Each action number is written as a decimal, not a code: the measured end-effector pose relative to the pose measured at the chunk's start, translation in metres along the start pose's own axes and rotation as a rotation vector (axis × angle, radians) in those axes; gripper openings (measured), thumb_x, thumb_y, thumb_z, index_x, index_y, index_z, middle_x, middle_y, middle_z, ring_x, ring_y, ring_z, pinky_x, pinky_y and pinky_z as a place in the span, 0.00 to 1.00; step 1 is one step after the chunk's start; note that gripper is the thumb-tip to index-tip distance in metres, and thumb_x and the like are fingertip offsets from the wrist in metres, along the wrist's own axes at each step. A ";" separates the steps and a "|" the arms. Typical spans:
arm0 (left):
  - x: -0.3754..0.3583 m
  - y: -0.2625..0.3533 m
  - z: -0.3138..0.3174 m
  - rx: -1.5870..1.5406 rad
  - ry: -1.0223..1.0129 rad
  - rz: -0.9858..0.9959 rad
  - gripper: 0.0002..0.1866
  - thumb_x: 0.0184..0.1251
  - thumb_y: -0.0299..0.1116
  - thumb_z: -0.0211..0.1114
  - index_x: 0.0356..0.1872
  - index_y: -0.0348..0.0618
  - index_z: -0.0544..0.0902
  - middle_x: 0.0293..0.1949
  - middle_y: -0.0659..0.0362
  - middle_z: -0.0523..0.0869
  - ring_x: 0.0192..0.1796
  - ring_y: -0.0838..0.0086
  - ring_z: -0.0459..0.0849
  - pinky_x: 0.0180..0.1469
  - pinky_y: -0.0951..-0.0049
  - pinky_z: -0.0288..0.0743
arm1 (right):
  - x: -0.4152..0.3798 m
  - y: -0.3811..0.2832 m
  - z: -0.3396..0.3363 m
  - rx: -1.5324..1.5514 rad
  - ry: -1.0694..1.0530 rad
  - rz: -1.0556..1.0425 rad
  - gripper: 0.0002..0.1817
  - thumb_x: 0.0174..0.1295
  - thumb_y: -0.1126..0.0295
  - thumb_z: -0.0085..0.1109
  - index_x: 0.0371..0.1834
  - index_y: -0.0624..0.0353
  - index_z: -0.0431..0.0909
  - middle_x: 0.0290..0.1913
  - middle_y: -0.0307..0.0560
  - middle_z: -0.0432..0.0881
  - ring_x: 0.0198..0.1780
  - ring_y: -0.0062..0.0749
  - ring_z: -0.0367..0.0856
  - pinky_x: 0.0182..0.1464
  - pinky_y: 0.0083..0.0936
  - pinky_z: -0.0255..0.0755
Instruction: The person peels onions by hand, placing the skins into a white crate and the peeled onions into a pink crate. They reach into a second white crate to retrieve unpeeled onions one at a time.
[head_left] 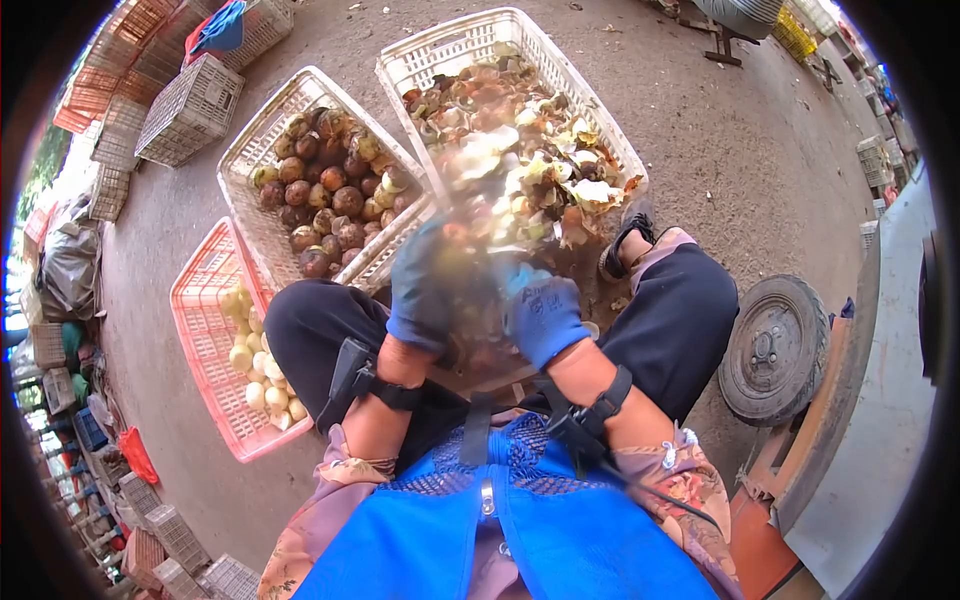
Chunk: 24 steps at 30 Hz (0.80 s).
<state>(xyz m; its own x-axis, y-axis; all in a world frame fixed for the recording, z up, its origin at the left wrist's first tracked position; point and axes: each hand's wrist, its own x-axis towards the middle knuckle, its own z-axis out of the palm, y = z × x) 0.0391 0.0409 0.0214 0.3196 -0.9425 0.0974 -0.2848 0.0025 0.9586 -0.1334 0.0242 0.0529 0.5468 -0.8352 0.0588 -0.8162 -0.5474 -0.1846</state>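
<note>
My left hand [418,285], in a blue work glove, is closed on a yellowish, roundish vegetable [458,272] that is badly smeared by motion. Close by on the right, my gloved right hand [545,312] has its fingers curled in; blur hides what they hold. Just beyond both hands stands a white crate [610,125] heaped with pale and brown peelings [530,150]. Left of it, another white crate [235,165] contains brown-skinned round vegetables [345,200]. A pink crate [190,300] near my left knee has pale, smooth peeled ones [268,368] inside.
A small wheel with a tyre [768,350] lies to my right, beside a grey metal panel [855,430]. Stacked crates [190,110] stand at the far left, with a red bag [138,455] below them. My bent knees flank the work area.
</note>
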 end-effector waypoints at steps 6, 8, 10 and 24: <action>0.009 0.011 -0.001 -1.169 -0.163 -0.689 0.14 0.69 0.44 0.65 0.46 0.46 0.84 0.41 0.56 0.89 0.42 0.64 0.89 0.49 0.60 0.85 | 0.014 0.029 0.018 0.032 0.264 -0.227 0.12 0.58 0.65 0.55 0.45 0.49 0.74 0.33 0.39 0.78 0.28 0.30 0.82 0.22 0.33 0.74; 0.010 0.013 0.003 -1.150 -0.176 -0.671 0.15 0.69 0.45 0.66 0.46 0.46 0.84 0.41 0.56 0.89 0.42 0.64 0.89 0.49 0.60 0.85 | 0.011 0.022 0.018 0.001 0.256 -0.150 0.13 0.58 0.65 0.55 0.46 0.49 0.74 0.31 0.38 0.77 0.29 0.30 0.82 0.21 0.32 0.73; 0.008 0.023 0.006 -1.164 -0.078 -0.646 0.15 0.70 0.45 0.65 0.46 0.45 0.84 0.40 0.57 0.89 0.41 0.65 0.88 0.47 0.62 0.85 | 0.007 0.013 0.014 -0.061 0.231 -0.118 0.12 0.58 0.65 0.55 0.46 0.49 0.74 0.30 0.37 0.77 0.28 0.30 0.82 0.21 0.32 0.73; 0.015 0.002 0.057 -0.855 -0.023 -0.271 0.14 0.76 0.36 0.57 0.56 0.41 0.77 0.47 0.58 0.82 0.49 0.75 0.82 0.52 0.76 0.79 | 0.020 0.020 0.032 0.477 -0.003 0.321 0.15 0.60 0.70 0.53 0.51 0.56 0.76 0.41 0.59 0.83 0.43 0.59 0.83 0.43 0.48 0.77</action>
<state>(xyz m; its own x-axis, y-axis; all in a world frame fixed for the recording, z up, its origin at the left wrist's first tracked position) -0.0083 0.0080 0.0091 0.2571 -0.9535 -0.1576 0.5708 0.0182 0.8209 -0.1327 -0.0020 0.0192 0.2863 -0.9552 -0.0756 -0.7675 -0.1814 -0.6148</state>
